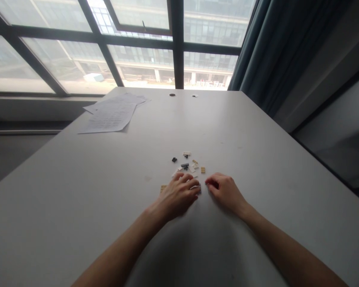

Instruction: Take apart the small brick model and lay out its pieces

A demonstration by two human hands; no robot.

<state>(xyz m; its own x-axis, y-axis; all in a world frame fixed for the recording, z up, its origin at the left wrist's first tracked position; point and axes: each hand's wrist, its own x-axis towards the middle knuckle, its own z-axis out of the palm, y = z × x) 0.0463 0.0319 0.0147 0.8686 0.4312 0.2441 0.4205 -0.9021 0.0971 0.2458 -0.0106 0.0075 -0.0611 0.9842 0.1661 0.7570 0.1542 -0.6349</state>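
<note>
My left hand [181, 194] rests low over the white table, its fingers curled around a small grey building brick [200, 189] that shows at the fingertips. A tan brick [163, 187] pokes out beside its wrist side. My right hand [225, 189] is a short way to the right, thumb and forefinger pinched at a tiny piece too small to name. Just beyond the hands lie loose building bricks: a tan one [203, 170], a dark grey one [184, 165], a black one [174, 159], a white one [186, 154] and several small white pieces.
The white table [257, 247] stretches away to a window [143, 63]. Printed papers [110, 115] lie overlapping at the far left. Two round cable holes, one of them here [172, 95], sit near the far edge. A dark blue curtain [275, 52] hangs at the right.
</note>
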